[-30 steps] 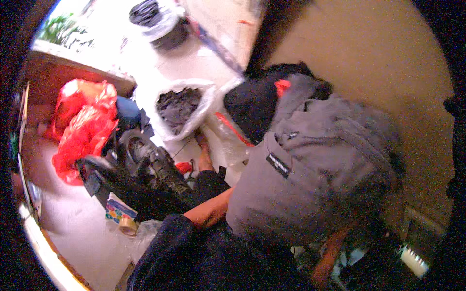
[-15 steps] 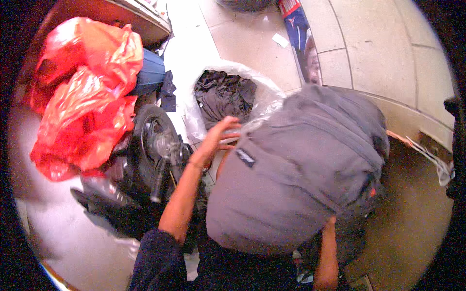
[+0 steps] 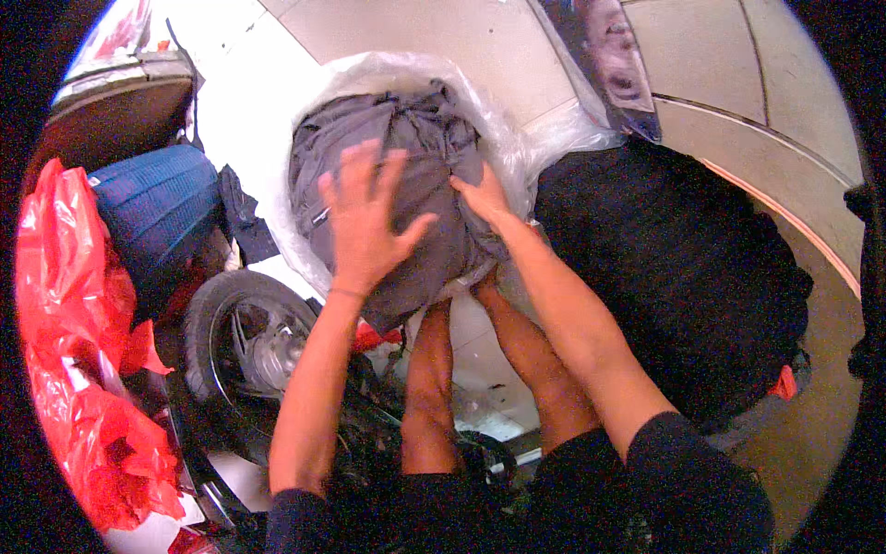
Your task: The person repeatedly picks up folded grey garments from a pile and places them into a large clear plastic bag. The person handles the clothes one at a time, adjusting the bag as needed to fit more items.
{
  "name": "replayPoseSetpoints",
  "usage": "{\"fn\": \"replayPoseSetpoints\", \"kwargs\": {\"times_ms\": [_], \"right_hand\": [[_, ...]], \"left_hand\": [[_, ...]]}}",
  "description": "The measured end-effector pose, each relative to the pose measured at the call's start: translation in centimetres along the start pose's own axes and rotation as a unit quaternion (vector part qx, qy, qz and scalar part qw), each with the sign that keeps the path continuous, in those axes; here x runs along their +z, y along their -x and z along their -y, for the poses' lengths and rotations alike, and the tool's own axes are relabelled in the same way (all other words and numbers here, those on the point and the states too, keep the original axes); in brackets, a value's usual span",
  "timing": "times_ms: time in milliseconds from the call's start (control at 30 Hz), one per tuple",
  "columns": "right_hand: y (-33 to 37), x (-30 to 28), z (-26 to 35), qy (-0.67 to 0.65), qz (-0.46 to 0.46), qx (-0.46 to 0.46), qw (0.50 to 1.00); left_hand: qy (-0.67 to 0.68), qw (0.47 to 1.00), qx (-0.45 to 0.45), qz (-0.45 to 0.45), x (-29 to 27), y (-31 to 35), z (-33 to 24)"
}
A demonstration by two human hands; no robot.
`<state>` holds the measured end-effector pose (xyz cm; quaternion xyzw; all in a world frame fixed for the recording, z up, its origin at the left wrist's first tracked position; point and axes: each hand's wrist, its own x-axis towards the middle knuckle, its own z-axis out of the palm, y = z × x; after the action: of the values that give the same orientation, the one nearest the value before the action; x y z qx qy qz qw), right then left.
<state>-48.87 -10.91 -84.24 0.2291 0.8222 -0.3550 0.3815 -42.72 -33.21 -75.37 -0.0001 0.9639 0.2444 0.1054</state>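
Note:
A grey fabric item with a small dark label, perhaps a bag or a folded garment [image 3: 415,222], lies in the mouth of a clear plastic sack [image 3: 318,83]. Over its left half, my left hand [image 3: 365,217] is open, fingers spread and palm down; contact with the cloth is hard to tell. At the item's right edge my right hand [image 3: 484,198] grips the fabric, some of its fingers hidden. Earlier dark cloth in the sack is now covered by the grey item.
A large black fabric pile [image 3: 664,286] stands close on the right. To the left are a black wheel [image 3: 245,346], red plastic bags [image 3: 78,305] and a blue ribbed container [image 3: 161,198]. A printed sheet [image 3: 614,55] lies at the far right. My bare legs flank the sack's near side.
The grey item has moved from in front of me, at the right, forward and left into the sack's mouth. My right hand came up from the lower right; my view shifted.

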Motion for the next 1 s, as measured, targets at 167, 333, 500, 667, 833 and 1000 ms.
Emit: {"fn": "replayPoseSetpoints", "kwargs": {"times_ms": [167,333,500,667,833,1000], "right_hand": [[-2.0,-6.7,-3.9,0.112,-0.225,-0.293,0.923],[-5.8,-6.0,-4.1,-0.188,0.05,0.06,0.979],[9.3,-10.6,-0.5,-0.039,-0.047,-0.197,0.979],[13.8,-17.8,-2.8,0.025,-0.105,-0.14,0.984],[4.1,-12.2,1.1,0.075,-0.169,-0.35,0.918],[2.6,-6.2,7.4,0.012,0.109,-0.173,0.979]], "left_hand": [[-0.064,0.968,0.162,0.178,5.0,-0.9,-3.7],[-0.086,0.948,0.201,0.231,7.9,-1.8,-5.1],[-0.174,0.9,0.176,0.36,16.5,-7.2,-6.0],[-0.113,0.953,0.052,0.277,23.2,-9.7,-10.3],[0.189,0.97,-0.093,0.121,9.2,-2.6,-9.0],[-0.021,0.936,-0.231,-0.263,0.5,-1.4,1.5]]}}
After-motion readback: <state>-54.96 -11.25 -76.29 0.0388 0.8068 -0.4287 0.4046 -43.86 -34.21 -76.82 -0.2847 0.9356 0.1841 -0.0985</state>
